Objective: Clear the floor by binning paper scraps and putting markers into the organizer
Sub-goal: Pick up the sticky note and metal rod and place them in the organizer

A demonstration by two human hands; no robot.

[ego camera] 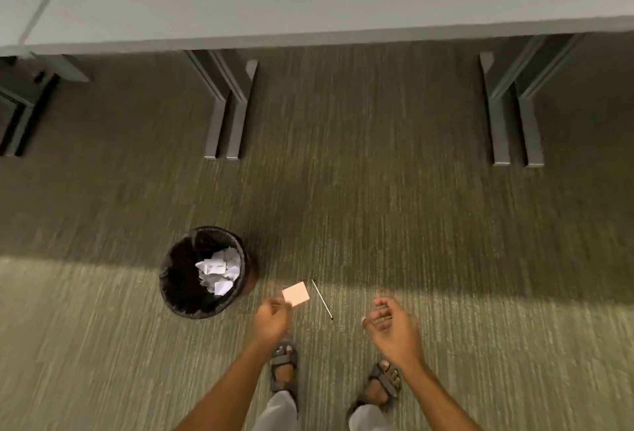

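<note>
White crumpled scraps [218, 271] already lie in the bin [202, 272], the left hand [272, 319] pinches a pink paper square [296, 296] beside it, the right hand [391, 322] hangs half-open and empty, and one thin, possibly marker-like stick [321, 299] remains on the carpet [446, 224].

Bare olive-green ribbed carpet [411, 224] lies open between the round black-lined wastebasket [178, 296] at left and the grey metal table legs [226, 115] farther off; a thin white pen [321, 298] lies just beside the basket.

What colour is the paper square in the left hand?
Pale pink paper square, seen from the head view.
</note>
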